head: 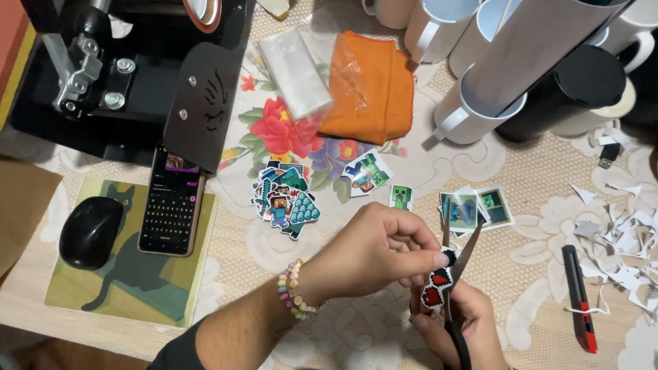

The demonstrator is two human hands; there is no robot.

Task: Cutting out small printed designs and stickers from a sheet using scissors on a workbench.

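Left hand [377, 250]: pinching red-heart sticker strip [436, 282]. Right hand [462, 322]: gripping black scissors [458, 274], blades open around strip. Cut sticker pile [284, 199] at 10 o'clock; utility knife [579, 298] at 3 o'clock

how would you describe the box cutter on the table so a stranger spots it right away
Start at the heap of white paper scraps on the table's right side. Just left of it lies the box cutter, a slim black bar ending in red, apart from the scissors in the right hand.
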